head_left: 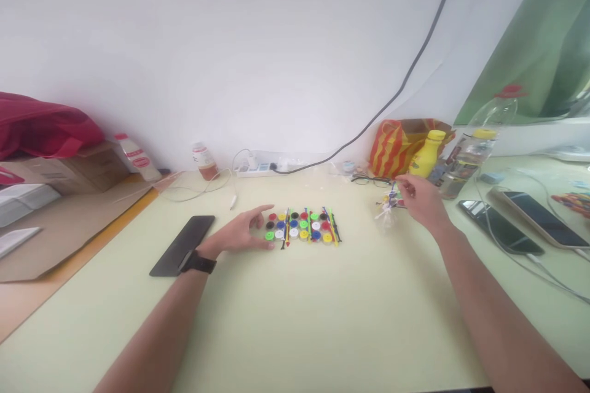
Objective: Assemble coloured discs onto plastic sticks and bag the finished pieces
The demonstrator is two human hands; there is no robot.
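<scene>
Rows of small round coloured discs (294, 233) in red, yellow, blue, green, black and white lie on the table. Thin coloured plastic sticks (335, 227) lie lengthwise in several bunches among and beside them. At the left end of the rows is my left hand (242, 230), thumb and fingers spread apart, holding nothing. My right hand (419, 199) has its fingertips pinched together over a small clear bag (386, 218) with coloured plastic pieces (391, 198) at its mouth. What the pinched fingertips hold is too small to make out.
A black phone (184, 245) lies left of my wrist. Behind stand a power strip (253, 171), eyeglasses (371, 180), a yellow bottle (428, 153) and a striped bag (389, 147). Clear bottles (465, 163) and charging phones (500, 227) are to the right. Cardboard (78, 221) lies left.
</scene>
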